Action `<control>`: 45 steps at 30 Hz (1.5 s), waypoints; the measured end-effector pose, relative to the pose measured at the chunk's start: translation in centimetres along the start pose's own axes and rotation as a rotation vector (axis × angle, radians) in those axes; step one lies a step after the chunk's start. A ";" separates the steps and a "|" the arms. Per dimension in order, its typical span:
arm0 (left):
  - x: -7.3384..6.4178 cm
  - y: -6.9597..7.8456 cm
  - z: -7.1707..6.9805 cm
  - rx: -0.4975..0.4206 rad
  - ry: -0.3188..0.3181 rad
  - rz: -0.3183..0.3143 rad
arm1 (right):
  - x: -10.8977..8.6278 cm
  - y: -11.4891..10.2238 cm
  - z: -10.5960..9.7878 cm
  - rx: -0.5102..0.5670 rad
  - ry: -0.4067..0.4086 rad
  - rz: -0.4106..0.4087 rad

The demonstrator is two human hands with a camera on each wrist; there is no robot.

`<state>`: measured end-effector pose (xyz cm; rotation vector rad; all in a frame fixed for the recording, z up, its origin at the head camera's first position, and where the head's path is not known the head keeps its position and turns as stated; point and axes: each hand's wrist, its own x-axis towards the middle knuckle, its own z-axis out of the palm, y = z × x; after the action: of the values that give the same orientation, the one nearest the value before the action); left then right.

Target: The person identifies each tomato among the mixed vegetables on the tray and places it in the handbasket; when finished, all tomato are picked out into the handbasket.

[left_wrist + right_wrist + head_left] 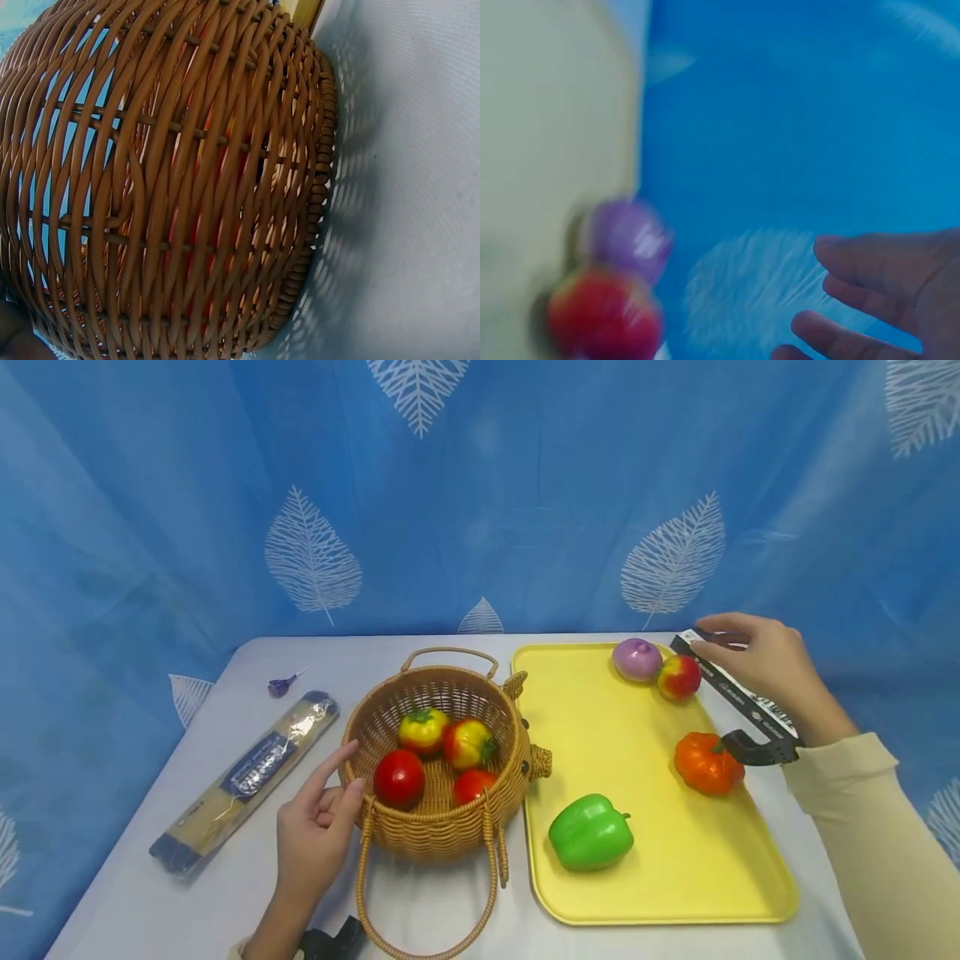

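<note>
A round wicker basket (442, 827) with a snout on its right side contains a red ball-shaped fruit (399, 779), two yellow-and-red pieces (423, 732) and another red one (472, 786). At the basket's left rim is my left hand (315, 827), its index finger and thumb stretched toward the rim; contact is hard to tell. Woven basket wall (187, 180) fills the left wrist view. Over the far right corner of the yellow tray (645, 893) hovers my right hand (772, 664), fingers apart and holding nothing, near a red-and-yellow fruit (679, 677) and a purple onion (637, 659).
On the tray lie a green bell pepper (591, 832) and an orange pumpkin (708, 764). A long packet (247, 781) and a small purple flower (281, 685) lie left of the basket. Below my right hand runs a printed black strip (735, 689). A blue curtain (480, 510) hangs behind.
</note>
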<state>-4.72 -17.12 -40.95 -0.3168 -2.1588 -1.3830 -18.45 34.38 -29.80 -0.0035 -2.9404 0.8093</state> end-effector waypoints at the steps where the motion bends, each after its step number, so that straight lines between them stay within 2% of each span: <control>1: 0.0 0.0 -0.1 0.004 0.006 0.002 | 0.9 0.8 0.0 -0.011 -0.043 0.010; 5: -0.3 -0.1 -0.6 0.018 0.018 -0.006 | 3.5 3.1 0.7 -0.052 -0.198 0.056; 10: -0.7 -0.4 -0.8 0.022 0.015 -0.030 | 5.0 4.4 2.1 -0.094 -0.300 0.034; 15: 0.4 0.1 0.0 -0.001 -0.003 -0.003 | 5.6 5.6 2.0 -0.105 -0.338 -0.001; 20: 1.6 1.3 0.6 -0.032 0.005 0.077 | 6.2 6.7 2.3 -0.072 -0.359 0.033; 23: 2.3 0.5 0.9 -0.044 0.003 0.098 | 6.8 7.0 2.2 -0.050 -0.368 0.048; 25: 2.2 -0.5 1.0 -0.042 0.005 0.089 | 7.1 7.2 2.3 -0.029 -0.386 0.055; 27: 1.8 -1.3 1.0 -0.045 0.003 0.077 | 7.1 7.3 2.7 -0.015 -0.412 0.061; 30: 0.8 -1.6 0.8 -0.073 -0.010 0.052 | 6.6 7.8 3.3 -0.013 -0.440 0.076; 33: 0.8 -1.7 0.7 -0.083 -0.017 0.050 | 6.6 8.0 3.3 -0.021 -0.421 0.066; 37: 0.8 -1.2 1.0 -0.065 -0.005 0.052 | 5.9 7.8 2.2 -0.019 -0.373 0.051; 45: 0.8 0.3 1.1 -0.044 0.010 0.056 | 4.6 5.0 0.3 0.070 -0.293 0.026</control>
<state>-5.56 -16.04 -40.60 -0.3839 -2.0973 -1.3996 -23.14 38.62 -32.23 0.0901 -3.1857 0.9948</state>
